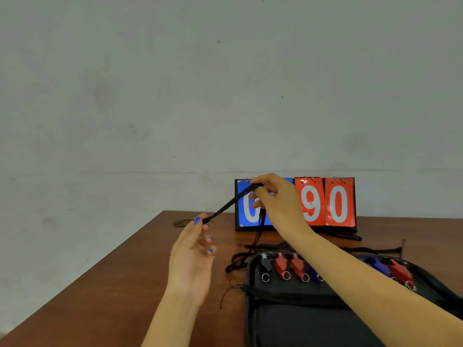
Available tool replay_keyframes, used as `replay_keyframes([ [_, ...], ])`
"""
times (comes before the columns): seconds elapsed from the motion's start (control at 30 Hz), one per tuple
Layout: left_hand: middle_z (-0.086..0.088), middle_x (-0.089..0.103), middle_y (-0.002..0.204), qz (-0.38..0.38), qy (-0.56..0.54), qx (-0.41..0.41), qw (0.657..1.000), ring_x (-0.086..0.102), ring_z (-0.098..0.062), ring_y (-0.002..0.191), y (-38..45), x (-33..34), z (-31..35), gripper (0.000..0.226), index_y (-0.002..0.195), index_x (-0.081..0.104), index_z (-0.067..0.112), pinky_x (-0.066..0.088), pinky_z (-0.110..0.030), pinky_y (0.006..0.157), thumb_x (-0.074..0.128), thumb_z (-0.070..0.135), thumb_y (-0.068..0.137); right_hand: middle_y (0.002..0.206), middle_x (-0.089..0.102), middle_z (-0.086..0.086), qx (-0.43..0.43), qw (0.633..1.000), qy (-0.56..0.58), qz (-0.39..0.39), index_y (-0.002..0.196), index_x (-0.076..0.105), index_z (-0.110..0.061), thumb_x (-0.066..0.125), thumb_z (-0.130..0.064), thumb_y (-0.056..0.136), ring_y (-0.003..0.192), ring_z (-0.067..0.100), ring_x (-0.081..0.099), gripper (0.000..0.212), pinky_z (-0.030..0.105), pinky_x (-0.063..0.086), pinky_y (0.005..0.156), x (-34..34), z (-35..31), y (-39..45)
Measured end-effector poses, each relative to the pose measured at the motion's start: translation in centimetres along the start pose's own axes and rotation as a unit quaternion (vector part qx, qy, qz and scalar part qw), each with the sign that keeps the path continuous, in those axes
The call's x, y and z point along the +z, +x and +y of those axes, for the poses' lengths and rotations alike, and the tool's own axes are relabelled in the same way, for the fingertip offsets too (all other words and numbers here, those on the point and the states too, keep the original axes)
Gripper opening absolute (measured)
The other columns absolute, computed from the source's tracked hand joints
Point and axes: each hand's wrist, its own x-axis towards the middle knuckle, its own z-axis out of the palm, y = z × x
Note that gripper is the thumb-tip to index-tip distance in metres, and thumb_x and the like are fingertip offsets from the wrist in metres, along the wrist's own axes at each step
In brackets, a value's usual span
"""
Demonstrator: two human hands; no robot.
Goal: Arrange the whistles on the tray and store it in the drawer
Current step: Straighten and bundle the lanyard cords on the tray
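Two bare forearms, no sleeves — left hand (193, 249) with blue-painted nails, right hand (278, 199) ringless.

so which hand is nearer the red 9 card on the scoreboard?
Right. The right hand is raised just left of the red 9 card, pinching the black lanyard. The left hand pinches the lanyard's lower end, farther left and lower over the table.
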Motion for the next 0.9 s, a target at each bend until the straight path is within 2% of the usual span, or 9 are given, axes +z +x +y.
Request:
replay_keyframes([
  [0.1, 0.003, 0.059, 0.067, 0.004, 0.067, 0.023, 0.998, 0.047, -0.007, 0.053, -0.4, 0.6, -0.3, 0.014, 0.084, 0.065, 0.011, 0.038, -0.021, 0.047, 0.053, 0.009, 0.089, 0.084, 0.067, -0.008, -0.035, 0.992, -0.118, 0.03, 0.087, 0.057, -0.031, 0.048, -0.009, 0.093, 0.083, 0.01, 0.067, 0.024, 0.031, 0.055, 0.076, -4.1, 0.6, -0.9],
  [0.17, 0.002, 0.058, 0.069, 0.007, 0.104, 0.033, 0.994, 0.046, -0.009, 0.057, -0.6, 0.8, -0.5, 0.015, 0.085, 0.066, 0.01, 0.036, -0.024, 0.053, 0.051, 0.009, 0.091, 0.087, 0.066, -0.008, -0.042, 0.98, -0.189, 0.039, 0.095, 0.055, -0.029, 0.046, -0.013, 0.095, 0.085, 0.012, 0.067, 0.019, 0.034, 0.056, 0.075, -6.9, 1.0, -1.8],
  [0.27, 0.001, 0.057, 0.072, 0.004, 0.145, 0.042, 0.989, 0.045, -0.01, 0.059, -1.0, 1.2, -0.9, 0.016, 0.086, 0.067, 0.011, 0.035, -0.026, 0.056, 0.052, 0.009, 0.091, 0.082, 0.066, -0.009, -0.027, 0.964, -0.258, 0.053, 0.099, 0.053, -0.03, 0.045, -0.018, 0.096, 0.08, 0.013, 0.067, 0.015, 0.032, 0.055, 0.074, -10.8, 1.3, -3.2],
  [0.37, -0.002, 0.058, 0.075, 0.0, 0.217, 0.053, 0.975, 0.044, -0.012, 0.062, -1.5, 1.5, -1.7, 0.016, 0.088, 0.068, 0.012, 0.036, -0.027, 0.058, 0.053, 0.009, 0.091, 0.083, 0.066, -0.006, -0.003, 0.948, -0.312, 0.06, 0.102, 0.055, -0.027, 0.045, -0.02, 0.095, 0.076, 0.021, 0.067, 0.014, 0.039, 0.056, 0.074, -14.3, 1.4, -4.4],
  [0.43, -0.003, 0.057, 0.075, -0.012, 0.259, 0.064, 0.964, 0.043, -0.013, 0.062, -1.8, 1.6, -2.5, 0.017, 0.087, 0.069, 0.012, 0.034, -0.028, 0.059, 0.053, 0.008, 0.091, 0.079, 0.066, -0.008, 0.009, 0.942, -0.33, 0.064, 0.105, 0.056, -0.028, 0.045, -0.022, 0.095, 0.066, 0.016, 0.066, 0.016, 0.034, 0.056, 0.067, -16.4, 1.6, -5.1],
  [0.53, -0.003, 0.055, 0.072, -0.019, 0.284, 0.059, 0.957, 0.041, -0.014, 0.06, -2.0, 1.8, -3.5, 0.017, 0.086, 0.069, 0.01, 0.031, -0.029, 0.058, 0.052, 0.007, 0.09, 0.065, 0.063, -0.004, 0.04, 0.94, -0.333, 0.066, 0.099, 0.056, -0.03, 0.046, -0.021, 0.095, 0.049, 0.008, 0.056, 0.014, 0.022, 0.043, 0.052, -19.7, 2.5, -6.3],
  [0.67, -0.006, 0.054, 0.071, -0.034, 0.319, 0.045, 0.946, 0.043, -0.016, 0.062, -2.0, 1.8, -4.1, 0.016, 0.088, 0.067, 0.006, 0.033, -0.029, 0.058, 0.051, 0.005, 0.09, 0.06, 0.06, -0.001, 0.086, 0.931, -0.344, 0.092, 0.09, 0.058, -0.032, 0.048, -0.022, 0.095, 0.048, 0.009, 0.053, 0.014, 0.026, 0.044, 0.052, -23.7, 5.0, -8.6],
  [0.8, -0.003, 0.052, 0.067, -0.019, 0.327, 0.01, 0.945, 0.042, -0.016, 0.061, -1.9, 1.6, -4.4, 0.017, 0.082, 0.067, 0.008, 0.029, -0.029, 0.057, 0.052, 0.007, 0.09, 0.055, 0.063, -0.005, 0.141, 0.913, -0.383, -0.028, 0.079, 0.06, -0.032, 0.055, -0.026, 0.091, 0.044, 0.002, 0.053, 0.015, 0.019, 0.039, 0.048, -27.3, 5.7, -9.9],
  [0.9, 0.005, 0.053, 0.053, -0.009, 0.327, -0.016, 0.945, 0.042, -0.015, 0.059, -1.6, 1.0, -4.5, 0.015, 0.083, 0.067, 0.009, 0.029, -0.026, 0.052, 0.053, 0.011, 0.089, 0.051, 0.062, -0.011, 0.162, 0.901, -0.397, -0.066, 0.081, 0.063, -0.026, 0.058, -0.026, 0.089, 0.04, 0.0, 0.051, 0.01, 0.014, 0.039, 0.042, -29.3, 5.2, -9.8],
])
